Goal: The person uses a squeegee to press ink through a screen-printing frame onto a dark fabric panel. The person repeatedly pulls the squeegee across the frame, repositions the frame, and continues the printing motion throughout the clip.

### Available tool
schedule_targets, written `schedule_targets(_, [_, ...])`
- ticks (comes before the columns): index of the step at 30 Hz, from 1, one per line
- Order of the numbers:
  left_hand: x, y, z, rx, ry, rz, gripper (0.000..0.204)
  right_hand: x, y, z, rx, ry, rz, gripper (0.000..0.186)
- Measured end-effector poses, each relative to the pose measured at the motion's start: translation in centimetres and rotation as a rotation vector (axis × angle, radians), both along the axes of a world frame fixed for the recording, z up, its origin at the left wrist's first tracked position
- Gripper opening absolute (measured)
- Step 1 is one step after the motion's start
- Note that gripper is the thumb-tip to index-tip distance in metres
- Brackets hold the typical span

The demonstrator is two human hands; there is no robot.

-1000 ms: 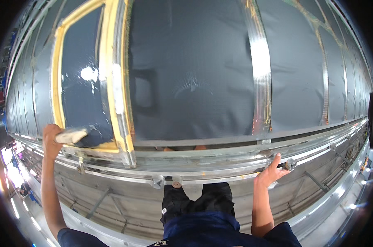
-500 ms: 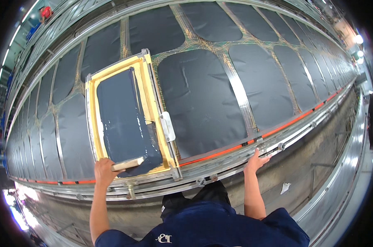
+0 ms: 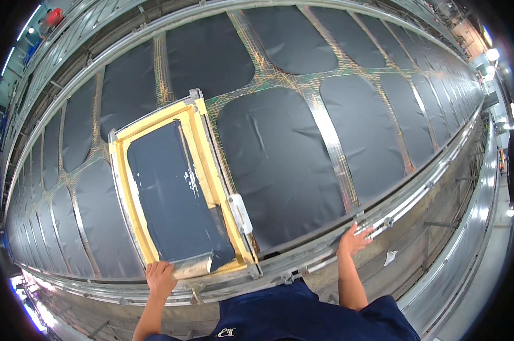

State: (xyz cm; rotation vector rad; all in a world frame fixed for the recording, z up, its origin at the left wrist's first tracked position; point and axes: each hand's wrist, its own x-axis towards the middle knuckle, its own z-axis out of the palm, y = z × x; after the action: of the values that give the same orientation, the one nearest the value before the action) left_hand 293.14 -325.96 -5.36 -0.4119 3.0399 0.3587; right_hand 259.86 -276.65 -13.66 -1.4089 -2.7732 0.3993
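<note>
My left hand [image 3: 159, 275] grips a pale, flat-edged squeegee [image 3: 194, 266] at the near end of a rectangular screen frame [image 3: 144, 245] lined with yellow tape. Dark wet-looking material covers the screen's middle [image 3: 163, 187], with white glints along its right side; a white plate [image 3: 240, 212] sits on the frame's right rail. My right hand [image 3: 354, 240] is open, fingers apart, at the metal rail [image 3: 410, 194] along the table's near edge, right of the frame.
The long table carries rows of dark rounded panels [image 3: 274, 165] divided by shiny strips [image 3: 333, 148]. Railings line the far side, where a person in red [image 3: 54, 18] is at upper left. Below the near rail are a trough [image 3: 433, 210] and a scrap of white paper [image 3: 390, 257].
The view has tilted up from the near rail, showing more of the table. My left hand and squeegee have moved rightward in the picture. My right hand stays open by the rail.
</note>
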Motion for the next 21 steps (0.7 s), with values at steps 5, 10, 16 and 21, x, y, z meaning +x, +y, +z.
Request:
schedule_targets(5, [0.9, -0.5, -0.8, 0.029, -0.102, 0.013, 0.04, 1.7, 2.9, -3.3, 0.142, -0.043, 0.076, 0.077])
schedule_targets(10, [-2.0, -2.3, 1.3, 0.062, -0.268, -0.016, 0.041, 2.2, 3.6, -2.6, 0.174, -0.089, 0.079, 0.072])
schedule_targets(16, [-0.5, -2.8, 1.4, 0.032, -0.422, -0.058, 0.037, 1.2, 3.6, -2.3, 0.145, 0.019, 0.243, 0.071])
schedule_targets(21, [-1.6, -2.5, 2.1, 0.025, -0.544, -0.014, 0.035, 1.5, 4.3, -2.7, 0.172, 0.015, 0.24, 0.07])
